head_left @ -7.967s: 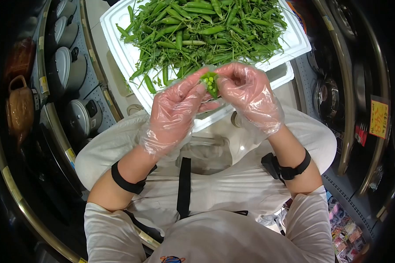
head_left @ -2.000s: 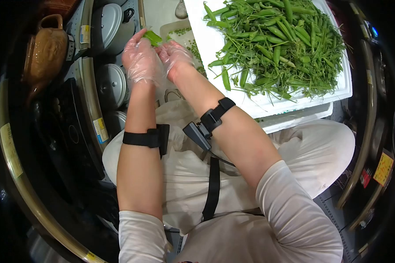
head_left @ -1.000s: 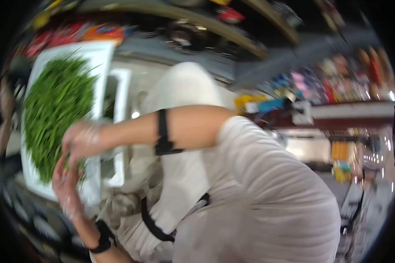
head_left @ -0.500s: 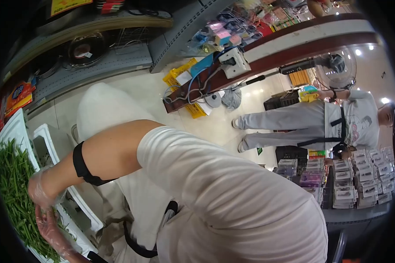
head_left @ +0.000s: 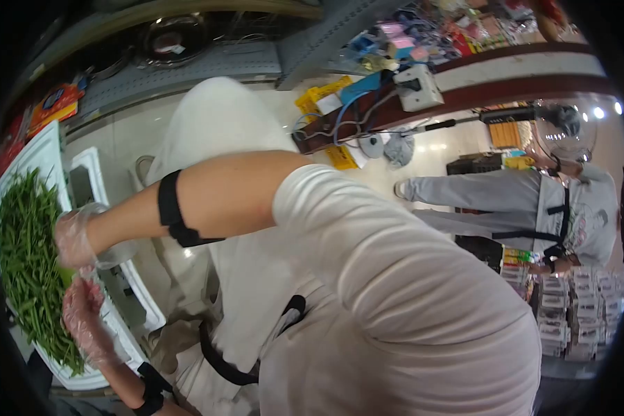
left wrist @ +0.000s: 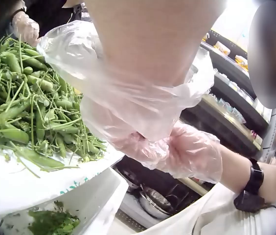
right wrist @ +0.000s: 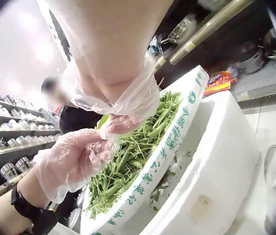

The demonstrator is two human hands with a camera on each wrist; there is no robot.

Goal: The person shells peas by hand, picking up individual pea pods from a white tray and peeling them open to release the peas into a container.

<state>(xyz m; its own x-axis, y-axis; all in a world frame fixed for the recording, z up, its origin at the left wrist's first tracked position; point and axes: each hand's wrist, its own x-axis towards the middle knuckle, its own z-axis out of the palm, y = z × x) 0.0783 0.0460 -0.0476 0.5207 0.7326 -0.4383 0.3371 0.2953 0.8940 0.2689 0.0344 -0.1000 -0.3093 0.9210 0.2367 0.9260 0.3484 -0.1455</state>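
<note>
A heap of green pea pods (head_left: 28, 256) (left wrist: 25, 107) (right wrist: 133, 147) lies on a white foam lid (head_left: 43, 149) (right wrist: 177, 132). Both my hands wear thin clear gloves and meet at the near edge of that heap. My right hand (head_left: 73, 239) (right wrist: 123, 112) reaches down from above. My left hand (head_left: 83, 322) (right wrist: 74, 156) comes up to it from below. Their fingertips pinch one pea pod (right wrist: 102, 121) between them, and the gloves hide most of it. In the left wrist view the right hand (left wrist: 192, 152) touches the left hand's fingers (left wrist: 128, 142).
A white foam box (right wrist: 226, 161) (head_left: 90, 180) under the lid holds green scraps (left wrist: 52, 223). Someone else's gloved hand (left wrist: 25, 27) works at the heap's far side. A person in grey (head_left: 534, 208) stands in the aisle by a fan (head_left: 561, 128). Shelves of pots (left wrist: 152, 200) run alongside.
Two seconds ago my hands held a pod over the small tray beside the pots. They have since moved back to the heap, and my head has turned right, over the shoulder.
</note>
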